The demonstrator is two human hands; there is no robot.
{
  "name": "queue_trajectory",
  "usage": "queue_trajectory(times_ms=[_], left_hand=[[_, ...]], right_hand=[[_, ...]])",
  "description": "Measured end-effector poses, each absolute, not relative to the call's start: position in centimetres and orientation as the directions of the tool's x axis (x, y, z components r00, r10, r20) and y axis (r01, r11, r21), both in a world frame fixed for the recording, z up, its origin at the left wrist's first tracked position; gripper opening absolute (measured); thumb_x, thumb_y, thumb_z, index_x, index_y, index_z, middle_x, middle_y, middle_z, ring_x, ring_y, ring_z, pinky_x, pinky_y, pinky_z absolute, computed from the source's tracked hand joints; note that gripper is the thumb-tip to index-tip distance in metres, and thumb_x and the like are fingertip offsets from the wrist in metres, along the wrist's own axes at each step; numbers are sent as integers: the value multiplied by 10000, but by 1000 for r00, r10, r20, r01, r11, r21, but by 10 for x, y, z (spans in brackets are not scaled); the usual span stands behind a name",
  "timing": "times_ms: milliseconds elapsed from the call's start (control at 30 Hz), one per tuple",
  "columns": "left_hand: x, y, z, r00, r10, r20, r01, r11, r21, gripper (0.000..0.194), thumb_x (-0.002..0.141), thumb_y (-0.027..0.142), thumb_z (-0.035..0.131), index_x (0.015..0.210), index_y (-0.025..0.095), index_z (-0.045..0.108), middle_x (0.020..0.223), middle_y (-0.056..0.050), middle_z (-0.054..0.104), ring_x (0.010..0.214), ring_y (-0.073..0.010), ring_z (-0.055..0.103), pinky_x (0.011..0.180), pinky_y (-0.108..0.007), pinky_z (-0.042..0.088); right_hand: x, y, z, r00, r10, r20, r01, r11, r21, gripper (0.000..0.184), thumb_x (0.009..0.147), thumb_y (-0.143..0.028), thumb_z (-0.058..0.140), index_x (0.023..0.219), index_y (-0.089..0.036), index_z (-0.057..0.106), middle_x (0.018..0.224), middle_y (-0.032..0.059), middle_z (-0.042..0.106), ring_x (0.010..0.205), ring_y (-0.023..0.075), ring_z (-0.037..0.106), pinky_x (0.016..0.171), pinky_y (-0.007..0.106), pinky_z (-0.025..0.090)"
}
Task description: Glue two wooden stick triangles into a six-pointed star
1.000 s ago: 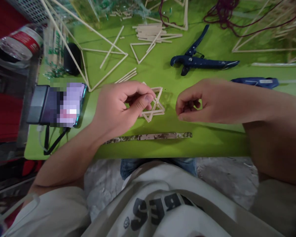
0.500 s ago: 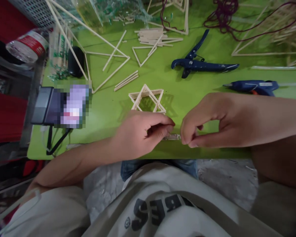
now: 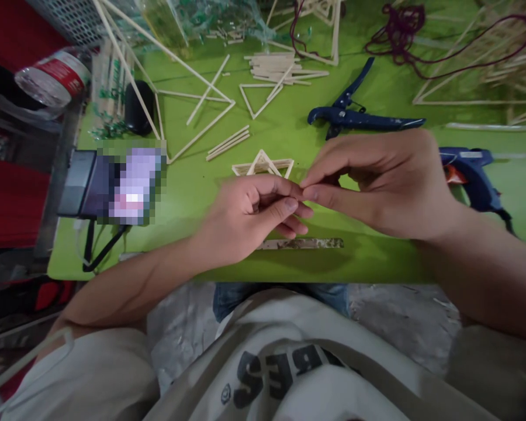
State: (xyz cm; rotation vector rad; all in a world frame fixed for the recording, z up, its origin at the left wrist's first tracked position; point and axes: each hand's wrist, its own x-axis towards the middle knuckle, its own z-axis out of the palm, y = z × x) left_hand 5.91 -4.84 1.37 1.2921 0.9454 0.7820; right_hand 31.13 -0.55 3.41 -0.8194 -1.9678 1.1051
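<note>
My left hand (image 3: pixel 263 213) is closed in a pinch of thumb and forefinger, its other fingers loosely curled below. Its fingertips meet those of my right hand (image 3: pixel 368 187), which is also pinched. Whatever lies between the fingertips is too small or hidden to make out. Just behind my left hand sits a six-pointed star frame of thin wooden sticks (image 3: pixel 262 155), its near part covered by that hand. On the table below both hands lies a flat, stained strip (image 3: pixel 319 243), partly hidden by my left hand.
Beyond my right hand lie blue cutters (image 3: pixel 355 119) and a blue glue gun (image 3: pixel 473 161). Wooden sticks (image 3: pixel 269 65), a stick triangle (image 3: pixel 255 114) and larger stick frames (image 3: pixel 201 137) spread behind. At left are a phone (image 3: pixel 135 181) and a black mouse (image 3: pixel 138 108); purple cord (image 3: pixel 397 29) lies far right.
My right hand has lifted away from the strip, up and left, and now meets my left fingertips. My left hand has risen slightly, and more of the strip shows.
</note>
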Motion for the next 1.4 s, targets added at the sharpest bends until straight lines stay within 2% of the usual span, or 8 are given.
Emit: queue_trajectory(times_ms=[233,500,633,700,833,1067,1267,1400], left_hand=[[56,-39,5,457,877,-147,-36,183,982,68,1162,286,849,1187,236,889,1109,-47,953,1020,-245,973,933,-372,853],[51,-38,6,457,869,-190,-62,244,968,112,1119,345,929,1132,239,893,1091,-44,955,1006,-240,969,898,-349,842],[52,-37,16,444,861,-248,-163,350,922,217,1058,397,1003,1137,229,892,1129,-39,965,1059,-239,970,936,-310,820],[53,-36,19,426,864,-270,-184,375,909,279,1038,441,1025,1125,218,882,1098,-42,962,1057,-245,970,918,-298,814],[53,-34,21,365,888,-278,-163,355,921,395,1048,552,1005,992,209,817,940,-27,917,872,-215,938,720,-258,764],[48,-33,34,365,921,-139,-121,195,973,507,1017,632,1014,893,216,752,701,11,739,524,-114,633,464,-245,486],[43,-42,47,472,879,64,278,-218,935,559,1236,482,711,747,238,593,583,21,525,511,-124,459,514,-324,354],[45,-49,46,627,774,87,387,-407,827,295,1176,234,705,882,248,728,733,33,784,614,-134,696,617,-307,509]], right_hand=[[307,-11,29,-556,767,320,363,570,-737,160,1155,-365,817,1086,-361,961,1154,75,842,981,240,772,868,425,619],[311,-9,20,-601,714,358,386,652,-653,254,1211,-404,723,1252,-438,971,1479,108,762,1162,287,742,940,465,680],[316,8,-2,-626,438,645,170,884,-435,424,1188,-356,737,1596,-408,839,1573,122,746,1210,278,801,934,472,733],[316,13,-10,-636,351,687,131,927,-352,541,1207,-370,664,1743,-394,734,1645,142,723,1343,334,800,1009,544,747],[315,11,-10,-657,374,654,209,924,-320,659,1235,-353,528,1889,-425,561,1764,131,662,1534,417,736,1212,730,679],[326,20,-1,-605,541,585,340,839,-424,471,1154,-479,749,1619,-429,802,1681,112,748,1502,418,765,1200,629,739],[323,20,0,-546,573,610,350,819,-455,339,1171,-380,700,1481,-399,837,1509,102,853,1335,332,845,1165,576,756],[318,20,1,-518,593,616,311,802,-510,217,1152,-305,736,1318,-348,871,1321,94,909,1135,287,880,961,492,776]])
